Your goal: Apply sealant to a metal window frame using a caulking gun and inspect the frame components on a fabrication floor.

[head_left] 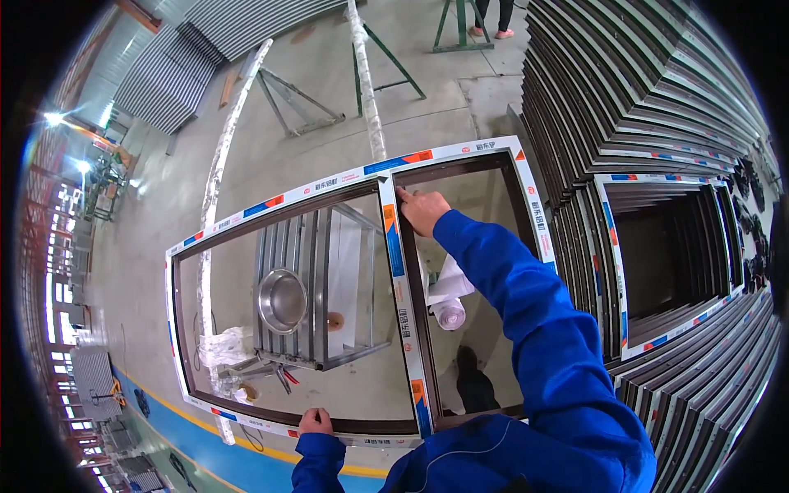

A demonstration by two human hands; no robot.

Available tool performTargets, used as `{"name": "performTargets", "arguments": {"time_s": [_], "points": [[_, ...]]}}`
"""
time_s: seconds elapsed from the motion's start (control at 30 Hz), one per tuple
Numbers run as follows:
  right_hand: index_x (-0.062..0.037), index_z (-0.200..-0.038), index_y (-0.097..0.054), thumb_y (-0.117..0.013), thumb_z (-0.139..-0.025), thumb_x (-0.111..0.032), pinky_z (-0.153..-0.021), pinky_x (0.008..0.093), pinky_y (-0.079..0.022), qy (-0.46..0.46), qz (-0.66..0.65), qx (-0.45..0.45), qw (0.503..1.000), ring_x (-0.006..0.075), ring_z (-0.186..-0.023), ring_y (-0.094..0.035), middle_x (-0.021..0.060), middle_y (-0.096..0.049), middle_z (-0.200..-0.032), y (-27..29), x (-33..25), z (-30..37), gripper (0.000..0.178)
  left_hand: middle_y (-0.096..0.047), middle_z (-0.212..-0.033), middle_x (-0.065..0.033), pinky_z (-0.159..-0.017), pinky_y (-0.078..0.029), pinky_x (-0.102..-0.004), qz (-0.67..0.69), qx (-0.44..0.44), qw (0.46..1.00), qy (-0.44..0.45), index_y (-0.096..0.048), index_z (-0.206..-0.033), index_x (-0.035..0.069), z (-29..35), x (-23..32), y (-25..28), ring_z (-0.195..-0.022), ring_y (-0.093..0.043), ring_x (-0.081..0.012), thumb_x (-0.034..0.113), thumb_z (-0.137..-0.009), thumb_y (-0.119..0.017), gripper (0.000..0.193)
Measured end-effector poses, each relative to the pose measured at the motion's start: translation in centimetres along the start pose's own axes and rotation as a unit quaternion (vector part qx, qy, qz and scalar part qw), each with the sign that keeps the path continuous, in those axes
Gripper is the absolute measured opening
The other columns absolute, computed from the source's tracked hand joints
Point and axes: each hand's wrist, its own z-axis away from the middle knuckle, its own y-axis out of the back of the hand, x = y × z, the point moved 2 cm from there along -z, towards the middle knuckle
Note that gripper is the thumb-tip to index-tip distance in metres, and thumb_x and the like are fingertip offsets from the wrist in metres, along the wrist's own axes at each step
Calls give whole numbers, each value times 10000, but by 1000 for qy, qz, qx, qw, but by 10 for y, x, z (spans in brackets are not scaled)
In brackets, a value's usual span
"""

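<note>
A large window frame (308,198), dark profile with white, blue and orange protective film, lies in front of me. A crossbar (403,304) splits it into a wide left opening and a narrower right one. At the near rail, my left hand (316,421) is closed, its fingers curled at the frame. My right hand (423,211) reaches over the right opening to the far end of the crossbar. Its fingers are bent, with the index finger against the inner corner; whether something small is pinched there is hidden.
Wrapped support bars (215,177) run under the frame, with green trestles (394,66) beyond. Through the openings show a metal bowl (282,301) on a slatted stand and a plastic film roll (449,314). Stacked frames (608,271) crowd the right. Another person's legs (493,18) stand far off.
</note>
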Motion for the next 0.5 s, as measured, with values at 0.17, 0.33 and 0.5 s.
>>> {"name": "performTargets", "arguments": {"time_s": [0.17, 0.33, 0.5], "points": [[-30, -1058, -645, -619, -746, -112, -680, 421, -558, -39, -2, 9, 999, 279, -887, -649, 105, -460, -1405, -1, -2, -1, 324, -644, -820, -181, -700, -500, -438, -9, 3, 1000, -16, -651, -815, 23, 0, -5, -2, -768, -620, -374, 229, -855, -577, 223], [-58, -1012, -645, -614, -761, -153, -691, 422, -554, -42, -94, 100, 990, 293, -910, -651, 105, -469, -1405, 2, 8, 9, 270, -643, -822, -183, -704, -497, -441, 5, 1, 1000, -19, -651, -818, 20, -1, -3, 1, -774, -618, -376, 227, -857, -573, 225], [-50, -965, -638, -630, -747, -171, -701, 426, -555, -33, -67, -12, 997, 304, -914, -659, 116, -427, -1436, 0, 8, 4, 250, -644, -829, -185, -711, -498, -438, 8, -13, 1000, -21, -655, -829, 18, -3, -7, -3, -780, -618, -376, 226, -857, -573, 225]]}}
